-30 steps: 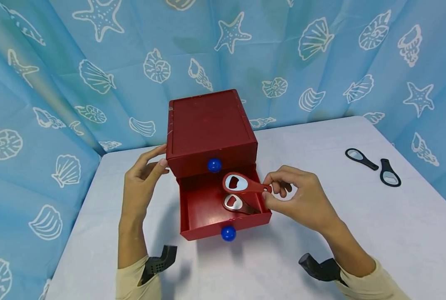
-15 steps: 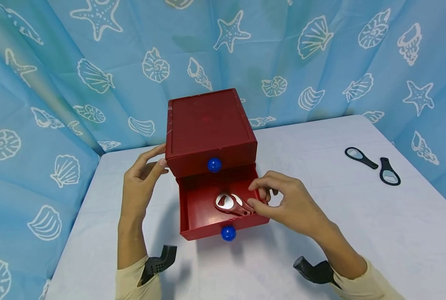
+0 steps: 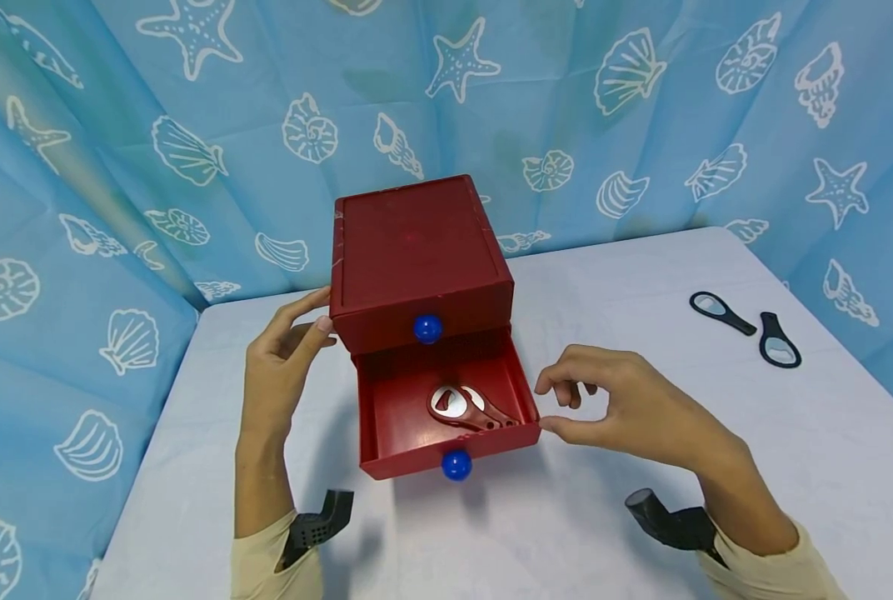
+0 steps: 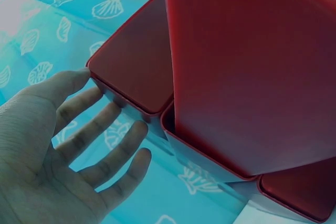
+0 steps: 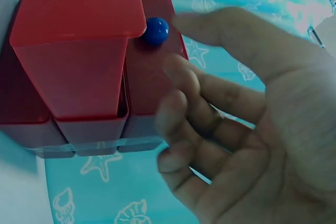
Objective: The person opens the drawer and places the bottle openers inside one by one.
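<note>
A dark red cabinet (image 3: pixel 420 250) has its upper drawer closed, while the drawer (image 3: pixel 375 417) below is pulled out. Two red bottle openers (image 3: pixel 450 406) with silvery inserts lie overlapping inside, toward its front right corner. My left hand (image 3: pixel 280 367) rests on the cabinet's left front edge, thumb at the corner; in the left wrist view its fingers (image 4: pixel 113 169) are spread. Just right of the open drawer, my right hand (image 3: pixel 634 408) holds nothing. Its fingers are loosely bent and the thumb tip is close to the drawer's corner.
Two black bottle openers (image 3: pixel 722 312) lie on the white-covered table (image 3: pixel 641 283) at the far right. Blue knobs (image 3: pixel 427 329) stick out from the drawer fronts. A blue shell-patterned curtain (image 3: pixel 386 83) stands behind the table.
My right hand lowered a red bottle opener into the drawer beside the other, let go and drew back to the right. My left hand stayed at the cabinet.
</note>
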Demonstrator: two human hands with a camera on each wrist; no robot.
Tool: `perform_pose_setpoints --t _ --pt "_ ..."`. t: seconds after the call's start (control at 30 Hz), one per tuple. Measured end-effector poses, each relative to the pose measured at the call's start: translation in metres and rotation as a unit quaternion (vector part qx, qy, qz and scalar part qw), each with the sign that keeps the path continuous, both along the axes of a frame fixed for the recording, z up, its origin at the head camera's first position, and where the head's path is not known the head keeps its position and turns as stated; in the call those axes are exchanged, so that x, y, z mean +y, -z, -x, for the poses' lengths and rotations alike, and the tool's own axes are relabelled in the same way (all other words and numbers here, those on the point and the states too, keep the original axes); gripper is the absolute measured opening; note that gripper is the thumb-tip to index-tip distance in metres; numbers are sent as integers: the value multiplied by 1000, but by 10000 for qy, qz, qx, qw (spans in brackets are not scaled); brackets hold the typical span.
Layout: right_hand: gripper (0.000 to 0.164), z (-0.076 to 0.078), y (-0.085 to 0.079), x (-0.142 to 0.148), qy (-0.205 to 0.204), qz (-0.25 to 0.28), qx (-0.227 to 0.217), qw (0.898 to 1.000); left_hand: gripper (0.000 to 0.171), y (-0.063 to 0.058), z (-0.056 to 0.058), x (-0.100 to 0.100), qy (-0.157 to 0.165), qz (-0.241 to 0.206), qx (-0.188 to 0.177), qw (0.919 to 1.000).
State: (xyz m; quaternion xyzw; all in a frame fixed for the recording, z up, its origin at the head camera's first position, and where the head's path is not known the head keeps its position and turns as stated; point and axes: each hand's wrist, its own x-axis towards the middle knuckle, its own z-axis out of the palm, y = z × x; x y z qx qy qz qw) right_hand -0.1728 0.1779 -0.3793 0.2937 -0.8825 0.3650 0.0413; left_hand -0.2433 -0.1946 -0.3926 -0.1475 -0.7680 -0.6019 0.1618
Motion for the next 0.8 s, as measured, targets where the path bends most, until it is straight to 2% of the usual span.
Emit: perform_pose_setpoints --t 0.17,0.33,0.47,0.8 --pt "24 2 2 -2 -190 -165 -293 9993 38 0 -1 0 -6 8 -14 10000" --pt "20 4 7 -2 -424 49 -271 9987 38 -1 0 1 20 6 -22 10000" --pt "22 7 11 -4 -655 263 -85 9975 38 -2 0 1 16 9 -24 10000" --pt "25 12 19 -6 -748 532 535 9943 38 -1 -1 1 15 -41 -27 10000"
